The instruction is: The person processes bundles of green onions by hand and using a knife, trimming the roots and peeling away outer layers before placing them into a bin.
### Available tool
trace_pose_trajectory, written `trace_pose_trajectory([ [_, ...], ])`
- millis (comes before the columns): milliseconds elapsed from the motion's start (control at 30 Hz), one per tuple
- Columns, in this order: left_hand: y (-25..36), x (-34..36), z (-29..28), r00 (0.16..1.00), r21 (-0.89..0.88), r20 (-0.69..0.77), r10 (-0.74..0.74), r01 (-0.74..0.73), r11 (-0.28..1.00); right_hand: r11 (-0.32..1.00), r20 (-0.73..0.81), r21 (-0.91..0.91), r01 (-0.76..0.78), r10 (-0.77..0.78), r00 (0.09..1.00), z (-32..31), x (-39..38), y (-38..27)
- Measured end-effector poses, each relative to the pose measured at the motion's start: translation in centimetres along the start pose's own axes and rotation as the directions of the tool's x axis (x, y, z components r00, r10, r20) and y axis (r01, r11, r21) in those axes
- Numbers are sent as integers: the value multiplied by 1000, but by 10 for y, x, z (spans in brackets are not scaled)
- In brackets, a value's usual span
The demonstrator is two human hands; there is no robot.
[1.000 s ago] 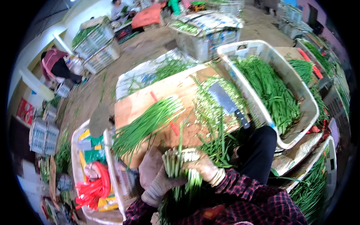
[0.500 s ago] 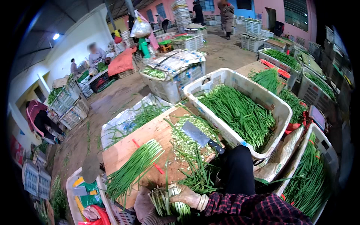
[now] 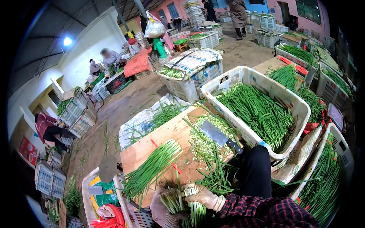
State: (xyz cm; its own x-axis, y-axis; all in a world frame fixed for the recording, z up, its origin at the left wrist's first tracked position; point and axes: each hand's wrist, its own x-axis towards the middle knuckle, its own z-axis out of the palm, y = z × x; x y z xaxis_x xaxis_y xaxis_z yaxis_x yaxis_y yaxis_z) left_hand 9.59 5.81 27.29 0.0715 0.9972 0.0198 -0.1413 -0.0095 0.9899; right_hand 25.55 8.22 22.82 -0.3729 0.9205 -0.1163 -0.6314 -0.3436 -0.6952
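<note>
— What are my fingers doing right now?

— I see my right hand (image 3: 201,195), gloved, with its fingers curled over the white cut ends of a bundle of green garlic chives (image 3: 182,203), clenched around it from the top. My left hand (image 3: 163,211), also gloved, cups the same bundle from below at about seven o'clock of the right, fingers wrapped round the stalks. Both are closed on it.

— And the pose of the arms?

— My right forearm in a plaid sleeve (image 3: 262,212) comes in from four o'clock, wrist bent inward. The left arm is mostly cut off by the lower edge; I cannot tell its angle.

— Where is the bundle?

— Low in the view, at the near edge of the wooden cutting board (image 3: 159,142), held just off it, stalks pointing down toward me.

— Around it?

— At eleven o'clock of my hands a loose sheaf of chives (image 3: 152,169) lies on the board. At one o'clock a cleaver (image 3: 218,135) rests flat among trimmed bits. Beyond it, at two o'clock, stands a white plastic crate (image 3: 300,106) filled with chives. My dark trouser knee (image 3: 253,173) sits just beside the board.
</note>
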Motion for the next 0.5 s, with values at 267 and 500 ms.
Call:
trace_pose_trajectory([
  [267, -90, -6, -91, 976, 348, 218, -17, -62, 936, 999, 6, 3, -49, 49, 999, 0, -8, -2],
  [500, -107, -19, -114, 951, -69, 212, -227, 246, 967, 996, 46, 70, -51, 48, 998, 11, -9, -2],
])
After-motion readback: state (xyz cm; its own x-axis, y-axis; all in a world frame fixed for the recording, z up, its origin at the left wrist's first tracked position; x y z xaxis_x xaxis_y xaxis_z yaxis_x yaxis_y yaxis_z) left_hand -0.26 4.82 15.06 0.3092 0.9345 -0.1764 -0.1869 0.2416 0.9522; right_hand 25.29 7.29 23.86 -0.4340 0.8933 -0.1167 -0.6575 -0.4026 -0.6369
